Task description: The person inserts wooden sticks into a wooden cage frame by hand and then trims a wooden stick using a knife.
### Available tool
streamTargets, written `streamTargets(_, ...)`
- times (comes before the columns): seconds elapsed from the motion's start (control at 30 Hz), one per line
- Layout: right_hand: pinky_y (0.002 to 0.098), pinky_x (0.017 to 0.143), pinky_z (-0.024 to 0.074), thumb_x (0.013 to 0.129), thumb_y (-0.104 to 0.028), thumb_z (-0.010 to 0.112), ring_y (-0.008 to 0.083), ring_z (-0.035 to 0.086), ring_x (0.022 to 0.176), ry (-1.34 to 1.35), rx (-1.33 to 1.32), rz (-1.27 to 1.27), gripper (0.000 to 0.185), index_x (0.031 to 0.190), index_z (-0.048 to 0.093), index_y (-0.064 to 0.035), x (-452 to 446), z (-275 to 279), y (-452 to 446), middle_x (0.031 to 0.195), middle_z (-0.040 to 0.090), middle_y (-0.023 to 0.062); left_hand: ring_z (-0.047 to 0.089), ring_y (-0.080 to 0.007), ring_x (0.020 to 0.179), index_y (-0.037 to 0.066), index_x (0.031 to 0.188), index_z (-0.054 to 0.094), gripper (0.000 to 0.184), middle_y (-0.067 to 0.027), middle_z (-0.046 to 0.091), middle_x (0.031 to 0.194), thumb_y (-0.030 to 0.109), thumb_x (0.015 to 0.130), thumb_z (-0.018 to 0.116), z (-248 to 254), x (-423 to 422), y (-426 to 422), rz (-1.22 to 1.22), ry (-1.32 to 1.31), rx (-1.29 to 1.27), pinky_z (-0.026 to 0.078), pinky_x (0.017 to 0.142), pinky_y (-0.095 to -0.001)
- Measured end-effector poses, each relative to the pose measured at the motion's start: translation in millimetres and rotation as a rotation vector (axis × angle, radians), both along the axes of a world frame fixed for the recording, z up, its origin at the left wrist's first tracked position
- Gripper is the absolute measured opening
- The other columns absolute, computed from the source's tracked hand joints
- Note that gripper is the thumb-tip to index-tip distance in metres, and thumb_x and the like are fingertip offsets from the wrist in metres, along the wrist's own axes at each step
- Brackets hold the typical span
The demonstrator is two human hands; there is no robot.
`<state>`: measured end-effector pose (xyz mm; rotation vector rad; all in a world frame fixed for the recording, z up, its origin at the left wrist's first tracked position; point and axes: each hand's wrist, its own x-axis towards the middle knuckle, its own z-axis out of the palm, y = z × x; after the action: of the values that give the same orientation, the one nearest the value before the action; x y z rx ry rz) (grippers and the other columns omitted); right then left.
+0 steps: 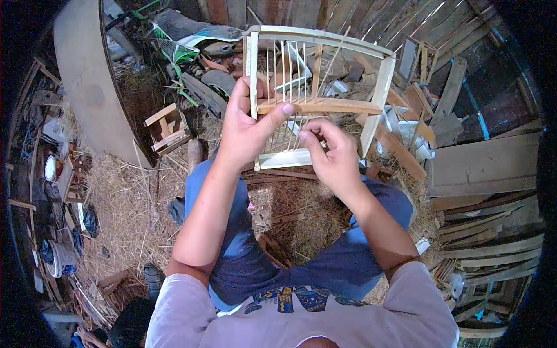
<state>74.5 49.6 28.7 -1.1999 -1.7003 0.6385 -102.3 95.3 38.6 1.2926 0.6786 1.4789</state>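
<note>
A pale wooden frame (380,84) with a slightly curved top rail is held up over my knees. A browner crossbar (342,105) runs across its middle, and several thin wooden sticks (290,66) pass upright through the left half. My left hand (249,119) grips the frame's left post, its thumb lying along the crossbar. Below the crossbar, my right hand (333,148) has thumb and forefinger pinched at one of the thin sticks, inside the frame. The fingertips partly hide that stick. One longer stick (339,52) leans out past the top rail at a slant.
Straw and wood scraps cover the ground. A small wooden box frame (167,127) stands left, near a large curved panel (96,81). Planks (487,162) are stacked right. Motorbike-like parts (185,35) lie behind. A white bucket (61,259) and part of another person (130,325) are at lower left.
</note>
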Motion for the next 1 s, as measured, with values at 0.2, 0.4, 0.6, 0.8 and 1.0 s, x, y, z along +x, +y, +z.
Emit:
streamTargets(0.2, 0.0325, 0.07, 0.0515, 0.091, -0.012, 0.067, 0.0211, 0.069, 0.08, 0.03, -0.101, 0.087, 0.012, 0.095, 0.063, -0.0013, 10.5, -0.2, 4.6, 0.083, 0.068, 0.0114, 0.065, -0.0118, 0.094, 0.004, 0.117, 0.048, 0.041, -0.0066, 0.066, 0.103, 0.003, 0.086, 0.075, -2.1, -0.3, 1.6, 0.01, 0.033, 0.023, 0.053, 0.083, -0.0274)
streamTargets(0.4, 0.0344, 0.068, 0.0499, 0.091, -0.008, 0.064, 0.0212, 0.066, 0.075, -0.076, -0.098, 0.155, 0.008, 0.093, 0.059, -0.0022, 12.3, 4.3, 5.5, 0.079, 0.064, 0.0108, 0.065, -0.0117, 0.095, 0.003, 0.117, 0.047, 0.041, -0.0074, 0.067, 0.104, 0.003, 0.086, 0.075, 0.4, 0.6, 0.0, 0.0, 0.042, 0.0, 0.054, 0.084, -0.0276)
streamTargets(0.6, 0.0349, 0.068, 0.0494, 0.092, -0.007, 0.061, 0.0252, 0.066, 0.076, -0.014, -0.082, 0.107, 0.007, 0.094, 0.056, -0.0024, 2.8, -4.9, 0.2, 0.08, 0.063, 0.0127, 0.065, -0.0117, 0.095, 0.004, 0.117, 0.047, 0.043, -0.0075, 0.067, 0.104, 0.004, 0.086, 0.076, -0.5, -0.3, -0.3, -0.008, 0.045, -0.011, 0.054, 0.082, -0.0273)
streamTargets(0.8, 0.0307, 0.068, 0.0489, 0.094, -0.005, 0.059, 0.0174, 0.063, 0.074, 0.094, -0.047, 0.058, 0.006, 0.095, 0.054, -0.0017, -2.0, -17.6, -1.7, 0.078, 0.06, 0.0101, 0.065, -0.0112, 0.096, 0.004, 0.117, 0.048, 0.044, -0.0073, 0.065, 0.105, 0.004, 0.085, 0.077, -4.9, 0.8, -1.9, -0.011, 0.064, -0.006, 0.053, 0.081, -0.0263)
streamTargets(1.0, 0.0275, 0.073, 0.049, 0.094, -0.003, 0.058, 0.0116, 0.06, 0.078, 0.201, -0.065, 0.078, 0.005, 0.096, 0.054, -0.001, -1.6, -17.3, -2.0, 0.081, 0.058, 0.005, 0.064, -0.011, 0.095, 0.003, 0.12, 0.047, 0.047, -0.0064, 0.065, 0.104, 0.004, 0.084, 0.078, -2.8, -0.5, -1.7, -0.024, 0.021, -0.027, 0.054, 0.082, -0.0266)
